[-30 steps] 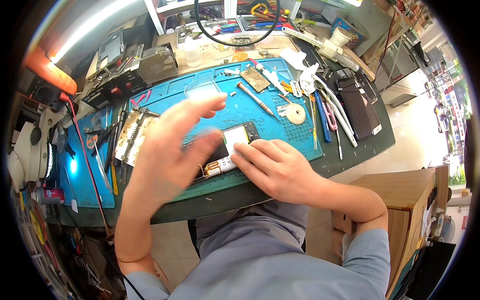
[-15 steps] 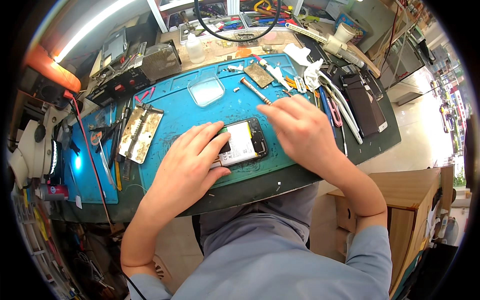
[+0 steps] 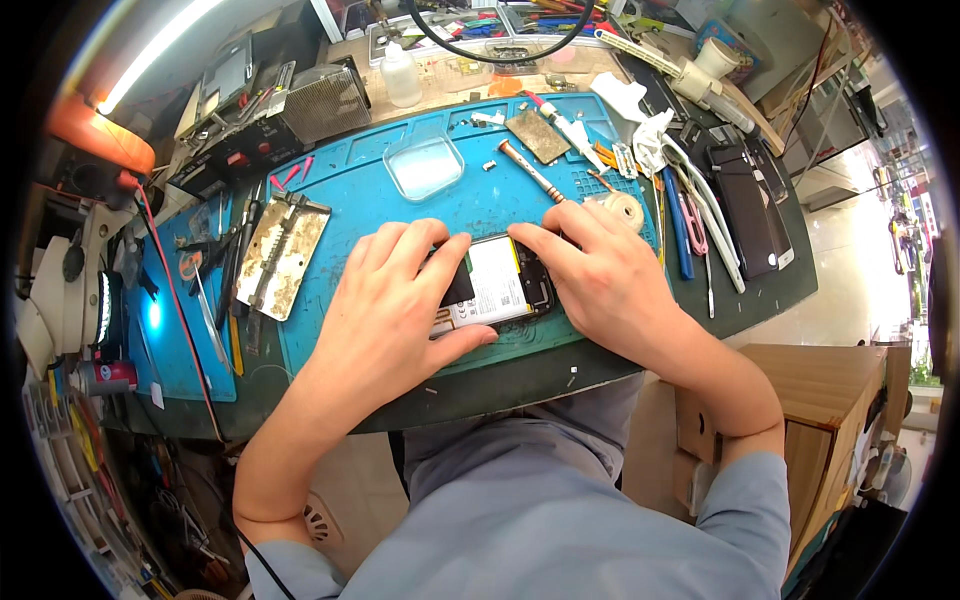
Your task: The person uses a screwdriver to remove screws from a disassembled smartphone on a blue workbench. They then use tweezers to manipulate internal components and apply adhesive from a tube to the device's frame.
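An opened mobile phone [image 3: 541, 283] lies on the blue mat in front of me, its back off and a white battery [image 3: 497, 281] showing. My left hand [image 3: 395, 295] covers the phone's left end, fingers bent over the far side and thumb along the near edge. At the right end, my right hand [image 3: 610, 275] has its bent fingers on the phone, the index fingertip by the top edge; its thumb is hidden. A brown-handled screwdriver [image 3: 530, 172] lies just beyond the right hand, beside a roll of pale tape [image 3: 624, 210].
Beyond the phone sits a clear plastic dish [image 3: 424, 168]. A metal holder [image 3: 283, 255] lies to the left. Pliers with pink handles [image 3: 692, 222], white tweezers and a dark phone screen [image 3: 748, 212] crowd the right. A white bottle [image 3: 400, 77] stands at the back.
My right hand has come down from beside the screwdriver onto the phone's right end, uncovering the tape roll. My left hand stays on the phone, its thumb further along the near edge.
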Tool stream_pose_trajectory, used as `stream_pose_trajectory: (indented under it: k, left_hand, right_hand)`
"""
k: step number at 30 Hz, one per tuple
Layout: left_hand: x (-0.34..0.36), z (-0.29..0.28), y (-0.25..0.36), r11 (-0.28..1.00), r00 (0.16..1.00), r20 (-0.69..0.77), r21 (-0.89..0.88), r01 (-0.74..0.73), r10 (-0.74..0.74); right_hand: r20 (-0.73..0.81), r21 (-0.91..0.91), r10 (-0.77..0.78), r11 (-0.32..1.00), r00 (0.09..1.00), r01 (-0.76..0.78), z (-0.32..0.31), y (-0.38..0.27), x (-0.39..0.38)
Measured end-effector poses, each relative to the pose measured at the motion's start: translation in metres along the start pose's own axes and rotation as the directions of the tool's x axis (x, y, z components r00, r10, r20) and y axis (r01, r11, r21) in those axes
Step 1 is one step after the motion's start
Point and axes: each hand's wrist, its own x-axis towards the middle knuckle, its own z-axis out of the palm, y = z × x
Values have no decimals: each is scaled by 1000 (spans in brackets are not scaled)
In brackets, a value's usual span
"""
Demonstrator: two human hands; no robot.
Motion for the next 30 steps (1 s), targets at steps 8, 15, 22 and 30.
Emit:
stream_pose_trajectory:
  k: [8,15,22,30]
  left_hand:
    - [-1,1,6,1000,1000,4,18,21,-21]
    - [2,10,11,999,999,-32,31,34,-33]
    - [6,13,21,999,998,-43,-14,47,-47]
    - [16,14,29,998,998,-27,40,50,-49]
  right_hand:
    - [-71,166,28,986,997,-16,-18,-5,-13]
    - [-32,-8,-87,996,996,87,-14,-17,-52]
    - [-48,11,-50,999,998,50,-12,-22,-58]
    - [-208,-168,176,963,962,-212,-42,16,-31]
